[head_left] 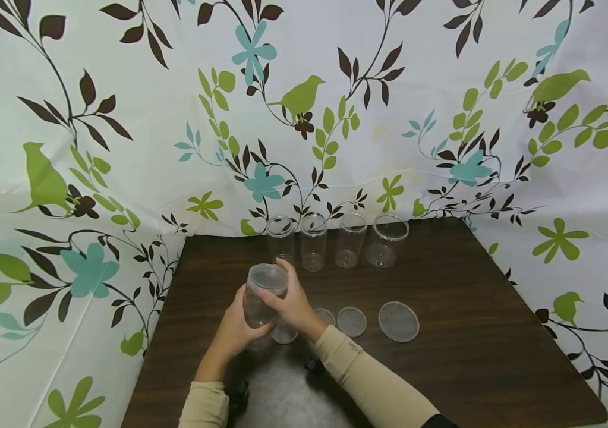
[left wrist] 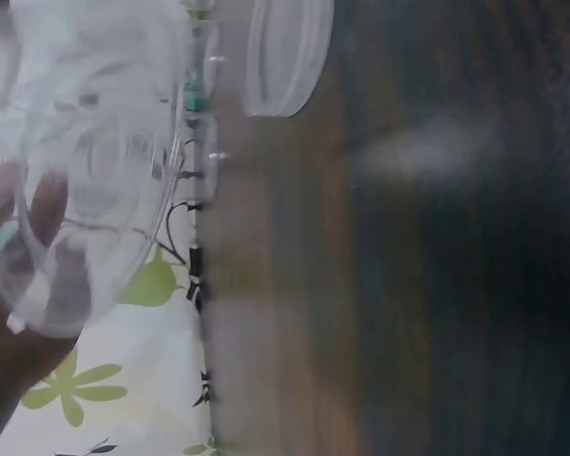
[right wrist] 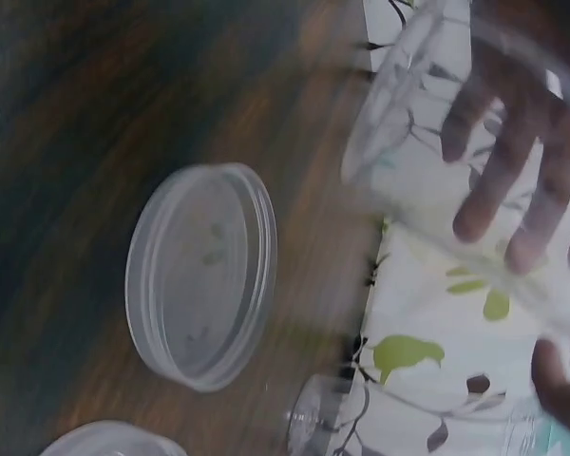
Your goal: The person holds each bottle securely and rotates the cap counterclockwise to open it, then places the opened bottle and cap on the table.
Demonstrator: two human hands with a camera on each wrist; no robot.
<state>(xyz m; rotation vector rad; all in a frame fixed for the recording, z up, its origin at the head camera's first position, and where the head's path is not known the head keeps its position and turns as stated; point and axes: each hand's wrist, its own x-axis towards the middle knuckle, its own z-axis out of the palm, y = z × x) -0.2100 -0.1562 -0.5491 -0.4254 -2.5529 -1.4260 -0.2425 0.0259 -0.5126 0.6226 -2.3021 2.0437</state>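
Observation:
Both hands hold a clear plastic jar (head_left: 262, 306) above the near left of the table, its frosted lid (head_left: 268, 277) at the top. My left hand (head_left: 236, 324) grips the jar low on its left side, thumb near the base. My right hand (head_left: 293, 300) is curled round the upper right side, thumb and fingers at the lid's edge. In the left wrist view the jar (left wrist: 95, 190) is blurred and see-through. Right-hand fingers (right wrist: 513, 180) show against the jar wall in the right wrist view.
At the back of the dark wooden table (head_left: 469, 315) stand several clear jars (head_left: 313, 244) in a row, open at the top. Nearer lie several round clear lids (head_left: 352, 321), the largest lid (head_left: 399, 321) rightmost. A patterned sheet (head_left: 304, 137) hangs behind the table.

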